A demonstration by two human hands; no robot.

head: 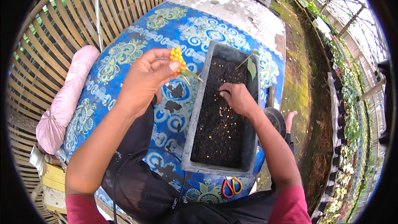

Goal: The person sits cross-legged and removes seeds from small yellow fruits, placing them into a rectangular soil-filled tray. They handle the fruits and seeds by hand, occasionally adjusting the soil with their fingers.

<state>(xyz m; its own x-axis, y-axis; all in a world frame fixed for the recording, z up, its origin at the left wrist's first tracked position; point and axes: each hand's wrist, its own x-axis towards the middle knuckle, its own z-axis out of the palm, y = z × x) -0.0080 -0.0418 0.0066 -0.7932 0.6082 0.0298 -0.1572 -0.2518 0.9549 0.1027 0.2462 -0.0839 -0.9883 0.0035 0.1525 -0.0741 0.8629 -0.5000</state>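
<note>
My left hand (pixel 140 82) holds up a cluster of small yellow-orange berries (pixel 176 55) between thumb and fingers. A green leafy piece (pixel 192 75) sticks out below the cluster. A long grey planter trough (pixel 193 119) filled with dark soil (pixel 214 152) stands before me. Inside it, my right hand (pixel 238 99) reaches down to the soil with thumb and fingertips drawn together. Whether a seed sits between those fingertips is hidden. Several yellow seeds (pixel 224 121) lie scattered over the soil. A cut leaf (pixel 252 69) with a reddish middle rests at the trough's far right side.
Beneath the trough spreads a worn blue patterned cover (pixel 174 124). Scissors with red and yellow handles (pixel 231 187) lie at its near end. A pink bolster (pixel 67 96) lies along the slatted bamboo wall (pixel 46 77). A dark round vessel (pixel 276 121) stands right. Potted plants (pixel 354 124) line the path.
</note>
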